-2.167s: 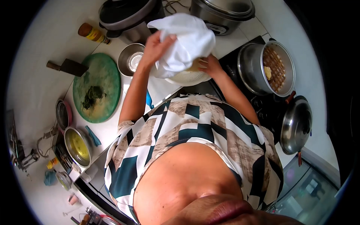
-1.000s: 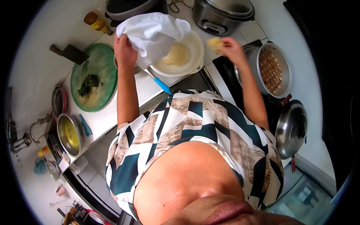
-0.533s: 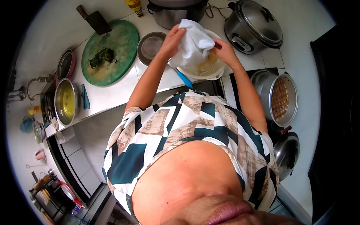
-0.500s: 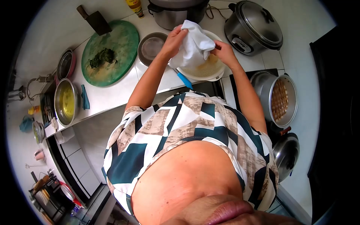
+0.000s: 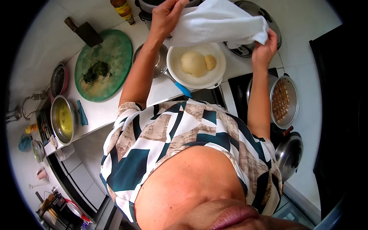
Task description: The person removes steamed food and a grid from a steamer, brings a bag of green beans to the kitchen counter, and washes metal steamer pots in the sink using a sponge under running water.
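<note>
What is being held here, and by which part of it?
The cloth: the left hand holds one end, the right hand the opposite end.

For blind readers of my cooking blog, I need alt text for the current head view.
A person's left hand and right hand hold a white cloth between them, beyond a colander with two pale lumps, possibly dough, in it. A green board with dark greens lies left; an open pot sits right.
</note>
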Tool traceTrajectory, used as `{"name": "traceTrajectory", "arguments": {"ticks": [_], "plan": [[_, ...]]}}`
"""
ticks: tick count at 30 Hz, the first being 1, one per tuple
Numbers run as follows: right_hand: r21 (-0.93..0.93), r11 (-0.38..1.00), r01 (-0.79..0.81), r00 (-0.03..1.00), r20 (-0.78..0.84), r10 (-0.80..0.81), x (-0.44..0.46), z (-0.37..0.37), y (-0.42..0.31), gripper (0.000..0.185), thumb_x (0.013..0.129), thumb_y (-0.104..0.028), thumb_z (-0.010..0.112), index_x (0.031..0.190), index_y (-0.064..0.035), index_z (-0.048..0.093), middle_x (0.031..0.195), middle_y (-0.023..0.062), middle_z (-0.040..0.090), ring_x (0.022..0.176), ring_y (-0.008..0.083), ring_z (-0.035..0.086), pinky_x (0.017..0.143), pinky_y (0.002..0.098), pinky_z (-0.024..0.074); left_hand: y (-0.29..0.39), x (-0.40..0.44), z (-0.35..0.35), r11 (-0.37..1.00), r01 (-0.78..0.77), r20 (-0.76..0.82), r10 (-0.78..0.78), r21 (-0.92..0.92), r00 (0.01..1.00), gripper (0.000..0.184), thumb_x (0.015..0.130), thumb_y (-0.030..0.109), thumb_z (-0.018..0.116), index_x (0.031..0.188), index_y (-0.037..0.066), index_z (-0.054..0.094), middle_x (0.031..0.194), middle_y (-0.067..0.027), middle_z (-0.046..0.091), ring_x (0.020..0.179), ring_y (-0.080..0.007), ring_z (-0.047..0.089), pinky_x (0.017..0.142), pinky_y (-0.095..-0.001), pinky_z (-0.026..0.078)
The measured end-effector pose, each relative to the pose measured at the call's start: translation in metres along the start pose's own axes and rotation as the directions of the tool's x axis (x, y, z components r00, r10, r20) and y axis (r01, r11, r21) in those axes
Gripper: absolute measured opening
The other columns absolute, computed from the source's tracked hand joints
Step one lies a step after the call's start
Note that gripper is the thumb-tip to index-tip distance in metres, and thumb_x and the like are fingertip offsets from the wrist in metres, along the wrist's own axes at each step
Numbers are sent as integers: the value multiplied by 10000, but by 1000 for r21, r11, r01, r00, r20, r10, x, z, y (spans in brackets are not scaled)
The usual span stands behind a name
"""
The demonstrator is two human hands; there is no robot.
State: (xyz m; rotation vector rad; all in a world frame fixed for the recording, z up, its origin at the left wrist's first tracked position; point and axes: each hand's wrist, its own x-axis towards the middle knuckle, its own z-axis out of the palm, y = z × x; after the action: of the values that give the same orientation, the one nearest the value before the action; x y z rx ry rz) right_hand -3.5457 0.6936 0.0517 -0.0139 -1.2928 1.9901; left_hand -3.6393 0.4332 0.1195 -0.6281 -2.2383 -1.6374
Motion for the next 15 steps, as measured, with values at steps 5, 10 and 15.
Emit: {"name": "traceTrajectory", "arguments": {"ticks": [5, 10, 15], "plan": [[-15, 981, -194, 929, 318, 189, -79, -23, 19, 161, 902, -38, 439, 1042, -20, 516, 1081, 76, 555, 981, 171, 532, 900, 294, 398, -28, -35, 6, 980, 152, 79, -142, -132, 987, 201, 863, 202, 596, 977, 44, 647, 852, 7, 643, 775, -52, 539, 710, -207, 440], [-791, 565, 235, 526, 592, 611, -162, -51, 44, 206, 738, -95, 550, 932, -58, 610, 980, 139, 624, 909, 310, 593, 813, 365, 468, -120, -126, 14, 906, 147, 343, -295, 397, 892, 321, 807, 181, 595, 1099, 48, 582, 1057, -142, 617, 990, -283, 584, 847, -340, 452], [-827, 562, 0, 778, 353, 519, -122, -46, 48, 237, 817, -123, 558, 1035, -38, 598, 928, 151, 643, 795, 266, 640, 705, 318, 500, -83, -145, -3, 859, -78, 369, -134, 506, 920, 409, 742, 216, 645, 1104, 52, 551, 1070, -148, 591, 1011, -321, 540, 870, -411, 410]]}}
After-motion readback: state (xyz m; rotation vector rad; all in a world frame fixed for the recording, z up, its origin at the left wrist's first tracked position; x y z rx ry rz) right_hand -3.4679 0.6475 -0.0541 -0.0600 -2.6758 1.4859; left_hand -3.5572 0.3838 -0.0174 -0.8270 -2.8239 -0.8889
